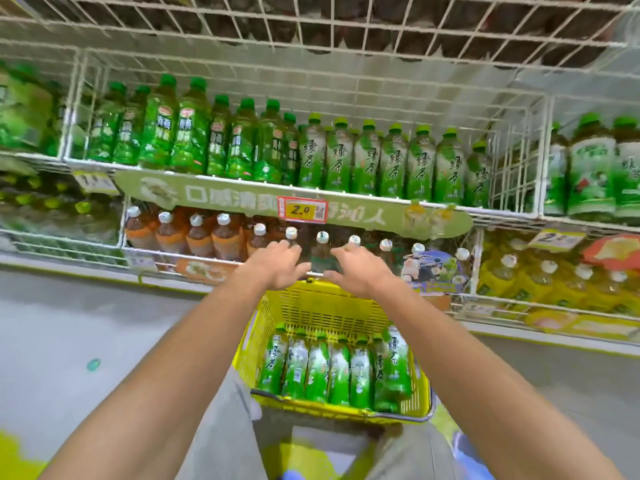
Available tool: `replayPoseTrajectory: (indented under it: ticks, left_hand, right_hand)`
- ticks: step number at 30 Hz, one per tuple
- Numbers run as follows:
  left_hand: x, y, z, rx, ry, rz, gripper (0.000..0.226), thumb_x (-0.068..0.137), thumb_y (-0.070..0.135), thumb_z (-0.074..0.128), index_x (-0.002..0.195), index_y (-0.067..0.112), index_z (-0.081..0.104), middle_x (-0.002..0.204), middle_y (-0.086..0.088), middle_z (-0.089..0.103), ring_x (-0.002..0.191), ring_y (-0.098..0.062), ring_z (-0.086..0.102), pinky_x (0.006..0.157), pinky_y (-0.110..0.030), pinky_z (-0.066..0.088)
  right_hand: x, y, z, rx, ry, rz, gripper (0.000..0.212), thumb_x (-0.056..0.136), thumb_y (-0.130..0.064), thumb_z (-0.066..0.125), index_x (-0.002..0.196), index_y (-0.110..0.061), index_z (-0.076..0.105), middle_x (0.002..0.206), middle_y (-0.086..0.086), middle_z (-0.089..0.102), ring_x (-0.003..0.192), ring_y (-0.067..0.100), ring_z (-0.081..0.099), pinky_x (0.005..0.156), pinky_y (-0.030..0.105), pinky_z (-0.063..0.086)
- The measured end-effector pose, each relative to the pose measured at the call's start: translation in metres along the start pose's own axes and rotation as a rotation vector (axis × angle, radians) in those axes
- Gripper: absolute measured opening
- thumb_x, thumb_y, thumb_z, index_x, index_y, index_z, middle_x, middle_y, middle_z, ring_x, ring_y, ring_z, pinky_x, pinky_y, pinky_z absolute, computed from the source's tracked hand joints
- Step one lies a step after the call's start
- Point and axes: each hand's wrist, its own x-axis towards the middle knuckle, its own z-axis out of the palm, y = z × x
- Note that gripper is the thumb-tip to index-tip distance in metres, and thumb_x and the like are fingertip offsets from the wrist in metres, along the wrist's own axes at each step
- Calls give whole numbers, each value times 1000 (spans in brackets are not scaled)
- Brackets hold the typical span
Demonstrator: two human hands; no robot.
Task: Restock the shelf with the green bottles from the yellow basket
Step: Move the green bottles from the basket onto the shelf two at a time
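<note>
A yellow basket [322, 308] stands on the floor below the shelves, with several green bottles [341, 370] lying side by side in it. On the wire shelf [346, 194] above stands a row of matching green tea bottles [393, 164]. My left hand [277, 265] and my right hand [360, 270] reach forward side by side over the basket's far rim, in front of the lower shelf's brown bottles. Both hands hold nothing, and their fingers are loosely spread.
Darker green bottles [180, 129] fill the left of the same shelf. Brown tea bottles with white caps [197, 237] stand on the lower shelf. A price tag [302, 210] hangs on the shelf front. Yellow bottles [550, 278] stand at the lower right. Grey floor [69, 327] spreads left.
</note>
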Motion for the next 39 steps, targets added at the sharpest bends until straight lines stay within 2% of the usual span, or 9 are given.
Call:
replayPoseTrajectory:
  ticks: [6, 10, 13, 16, 20, 24, 30, 37, 39]
  left_hand:
    - [18, -18, 85, -70, -162, -1, 59, 102, 56, 38, 133, 8, 52, 138, -20, 52, 132, -38, 47, 106, -46, 40]
    - [27, -36, 138, -129, -285, -52, 59, 102, 56, 37, 132, 8, 52, 137, -21, 53, 131, -39, 47, 106, -47, 41]
    - [35, -48, 172, -171, -350, -94, 57, 102, 56, 37, 131, 9, 53, 137, -21, 53, 132, -38, 46, 107, -49, 39]
    - [45, -51, 201, -194, -417, -118, 57, 103, 55, 36, 133, 9, 51, 141, -21, 51, 134, -37, 44, 108, -48, 36]
    - [61, -46, 233, -231, -481, -120, 55, 101, 56, 39, 127, 10, 54, 135, -20, 54, 129, -38, 48, 103, -49, 43]
    - [81, -37, 259, -226, -523, -100, 59, 99, 58, 39, 134, 12, 50, 142, -19, 49, 133, -38, 45, 107, -51, 42]
    - [118, -20, 285, -251, -520, -91, 47, 100, 44, 49, 128, 6, 55, 135, -23, 54, 126, -39, 51, 103, -46, 45]
    - [122, -9, 308, -271, -525, -98, 45, 98, 26, 60, 133, 0, 46, 135, -20, 43, 122, -41, 53, 96, -46, 44]
    - [122, -10, 307, -318, -513, -116, 45, 96, 23, 64, 131, 2, 47, 133, -18, 45, 121, -39, 53, 97, -45, 44]
  right_hand:
    - [18, 8, 91, 57, -207, 92, 65, 96, -57, 53, 145, -15, 46, 146, 15, 47, 134, 35, 46, 104, 48, 45]
    - [32, 10, 147, 84, -359, 147, 62, 97, -57, 50, 140, -12, 49, 142, 16, 50, 128, 36, 51, 99, 46, 46]
    - [40, 10, 183, 125, -415, 174, 57, 98, -56, 50, 134, -12, 52, 139, 15, 52, 126, 35, 53, 98, 45, 47]
    - [47, 11, 214, 178, -465, 216, 55, 97, -53, 49, 137, -15, 49, 138, 15, 53, 125, 35, 54, 97, 46, 48]
    - [53, 16, 248, 216, -487, 235, 46, 98, -49, 49, 127, -14, 52, 129, 14, 56, 121, 33, 56, 97, 45, 49]
    - [61, 21, 273, 268, -484, 265, 41, 96, -43, 54, 126, -14, 55, 126, 14, 55, 118, 34, 57, 94, 44, 51]
    - [80, 25, 301, 322, -484, 339, 57, 93, -36, 62, 140, -9, 46, 140, 16, 47, 127, 35, 50, 101, 42, 45]
    - [95, 39, 310, 375, -526, 329, 64, 90, -36, 70, 141, -9, 44, 137, 15, 47, 128, 34, 49, 97, 41, 47]
    - [98, 42, 309, 405, -537, 327, 62, 86, -37, 75, 135, -11, 47, 128, 12, 51, 121, 34, 53, 88, 40, 49]
